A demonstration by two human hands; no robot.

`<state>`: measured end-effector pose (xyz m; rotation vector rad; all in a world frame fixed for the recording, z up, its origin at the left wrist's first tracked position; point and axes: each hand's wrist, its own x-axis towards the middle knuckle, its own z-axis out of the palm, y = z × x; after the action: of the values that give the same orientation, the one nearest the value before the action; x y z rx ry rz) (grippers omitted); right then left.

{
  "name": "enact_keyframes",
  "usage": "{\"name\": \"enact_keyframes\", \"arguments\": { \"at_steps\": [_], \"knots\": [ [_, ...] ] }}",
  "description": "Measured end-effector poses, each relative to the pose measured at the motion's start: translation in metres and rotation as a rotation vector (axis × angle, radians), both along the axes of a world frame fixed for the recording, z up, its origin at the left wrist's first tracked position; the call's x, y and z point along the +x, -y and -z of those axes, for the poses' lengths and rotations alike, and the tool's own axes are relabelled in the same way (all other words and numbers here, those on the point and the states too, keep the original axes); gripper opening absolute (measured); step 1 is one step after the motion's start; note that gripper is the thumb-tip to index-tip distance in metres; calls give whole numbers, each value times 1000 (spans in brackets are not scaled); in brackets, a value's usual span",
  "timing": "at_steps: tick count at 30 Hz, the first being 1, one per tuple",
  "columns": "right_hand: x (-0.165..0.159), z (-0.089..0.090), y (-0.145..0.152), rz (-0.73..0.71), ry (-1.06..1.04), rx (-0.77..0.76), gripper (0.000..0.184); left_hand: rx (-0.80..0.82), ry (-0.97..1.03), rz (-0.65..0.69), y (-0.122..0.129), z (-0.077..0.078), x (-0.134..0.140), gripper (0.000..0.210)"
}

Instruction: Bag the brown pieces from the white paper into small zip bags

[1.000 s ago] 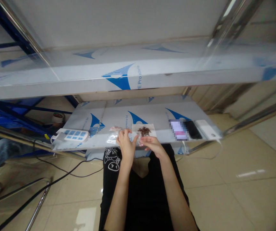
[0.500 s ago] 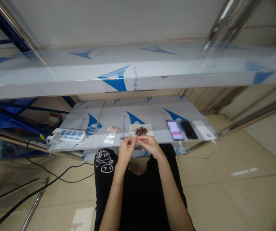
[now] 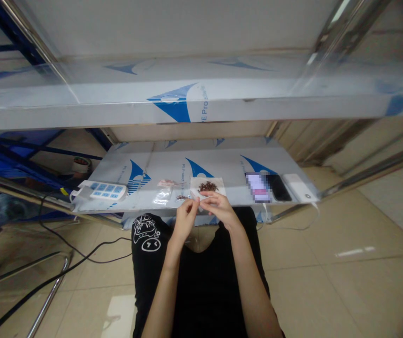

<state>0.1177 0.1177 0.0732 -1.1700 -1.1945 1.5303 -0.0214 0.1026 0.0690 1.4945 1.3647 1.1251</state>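
My left hand (image 3: 186,216) and my right hand (image 3: 219,209) meet fingertip to fingertip over the front edge of the low shelf (image 3: 166,159). Both are closed in a pinch; whatever lies between the fingertips is too small to make out. Just beyond them a heap of small dark brown pieces (image 3: 208,187) rests on a white sheet (image 3: 194,183). A few similar small pieces (image 3: 180,197) lie left of the sheet, close to my left hand. Further left is a clear plastic bag (image 3: 162,197), with a small pinkish bundle (image 3: 166,183) behind it.
A white power strip (image 3: 108,191) stands at the shelf's left end. To the right lie a phone with a lit, blurred screen (image 3: 258,188), a black phone-like slab (image 3: 278,188) and a white box-shaped device (image 3: 298,188) with a cable. An upper shelf (image 3: 117,110) crosses above.
The view has tilted and shifted slightly. My hands stay together at the shelf edge, and the right fingers have spread a little and lifted from the left ones.
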Motion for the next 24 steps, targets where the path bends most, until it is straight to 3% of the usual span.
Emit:
{"name": "enact_keyframes", "arguments": {
  "at_steps": [10, 18, 24],
  "knots": [
    [0, -9, 1, 43, 46, 37, 53, -8, 75, 37, -5, -2, -4, 36],
    [3, -8, 2, 44, 84, -6, 52, -49, 113, 110, -11, 8, 1, 37],
    [-4, -4, -3, 71, 137, 72, 49, -49, 132, 60, -10, 11, -1, 35]
  ]
}}
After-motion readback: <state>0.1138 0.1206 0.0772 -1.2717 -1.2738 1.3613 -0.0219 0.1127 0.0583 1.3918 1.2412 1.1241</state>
